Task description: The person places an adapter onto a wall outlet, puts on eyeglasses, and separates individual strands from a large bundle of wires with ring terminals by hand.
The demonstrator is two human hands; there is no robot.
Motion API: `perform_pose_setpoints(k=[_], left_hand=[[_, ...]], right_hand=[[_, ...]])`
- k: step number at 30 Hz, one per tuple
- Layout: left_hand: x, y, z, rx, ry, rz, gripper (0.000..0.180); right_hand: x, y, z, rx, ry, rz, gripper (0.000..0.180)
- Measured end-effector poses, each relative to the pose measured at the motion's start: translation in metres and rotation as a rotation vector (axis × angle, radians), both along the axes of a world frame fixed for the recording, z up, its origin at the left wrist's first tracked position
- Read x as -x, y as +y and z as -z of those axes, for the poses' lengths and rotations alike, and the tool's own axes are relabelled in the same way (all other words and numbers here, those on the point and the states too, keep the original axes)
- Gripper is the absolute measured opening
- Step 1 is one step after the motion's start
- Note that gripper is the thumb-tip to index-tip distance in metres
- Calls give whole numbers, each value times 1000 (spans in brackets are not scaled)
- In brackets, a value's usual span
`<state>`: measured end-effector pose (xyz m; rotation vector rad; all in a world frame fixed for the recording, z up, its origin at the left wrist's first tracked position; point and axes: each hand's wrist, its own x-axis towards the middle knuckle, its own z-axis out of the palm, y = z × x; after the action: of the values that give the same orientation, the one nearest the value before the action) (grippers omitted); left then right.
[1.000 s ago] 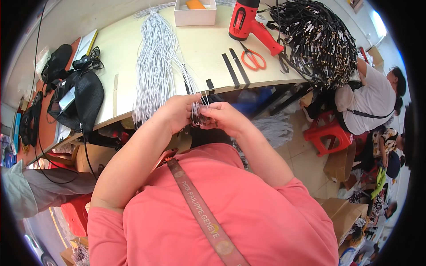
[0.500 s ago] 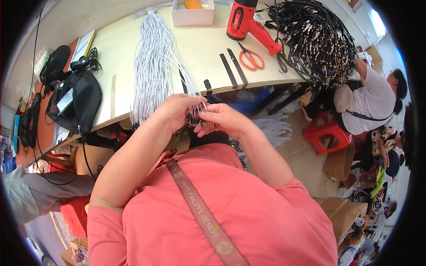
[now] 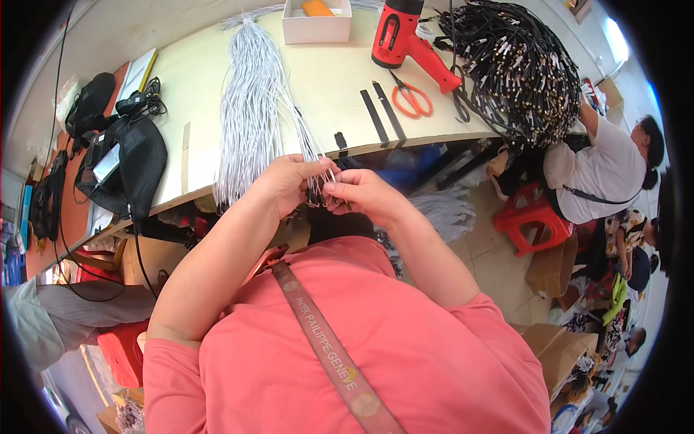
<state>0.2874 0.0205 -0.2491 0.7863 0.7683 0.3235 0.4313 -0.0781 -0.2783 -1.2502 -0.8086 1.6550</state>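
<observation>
A long bundle of thin grey-white cables [image 3: 253,108] lies down the table and reaches its front edge. Several of its cables run to my hands, which are close together just off that edge. My left hand [image 3: 293,181] is closed on these cables, thumb pressed against the fingers. Beside it, my right hand [image 3: 360,194] pinches a cable near its end, thumb on top. Small dark ends of the cables [image 3: 315,197] hang between the two hands. Fingers hide the exact tips.
Orange-handled scissors [image 3: 412,100], two black strips [image 3: 389,110] and a red heat gun [image 3: 405,47] lie right of the bundle. Beyond is a heap of black cables [image 3: 517,72]. A white box [image 3: 316,27] stands at the back. At right, a person [image 3: 596,173] sits near a red stool [image 3: 533,217].
Both hands stay at nearly the same place, with the right fingers shifted slightly around the cable ends. The whole view has moved a little.
</observation>
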Motion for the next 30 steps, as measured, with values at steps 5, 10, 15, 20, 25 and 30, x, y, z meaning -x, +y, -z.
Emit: perform_pose_setpoints(k=[5, 10, 15, 20, 25, 30], left_hand=[[3, 6, 12, -18, -27, 20, 19], [4, 3, 9, -6, -14, -2, 19], [5, -1, 0, -74, 75, -11, 22], [7, 0, 2, -170, 94, -5, 22], [6, -1, 2, -230, 164, -13, 20], [4, -2, 2, -233, 176, -11, 20]], right_hand=[[1, 3, -3, -79, -59, 32, 15], [-1, 2, -7, -50, -16, -46, 17], [0, 3, -13, -45, 45, -33, 16], [3, 5, -13, -50, -55, -42, 14], [8, 4, -13, -94, -34, 18, 13], [0, 5, -9, -126, -167, -30, 11]])
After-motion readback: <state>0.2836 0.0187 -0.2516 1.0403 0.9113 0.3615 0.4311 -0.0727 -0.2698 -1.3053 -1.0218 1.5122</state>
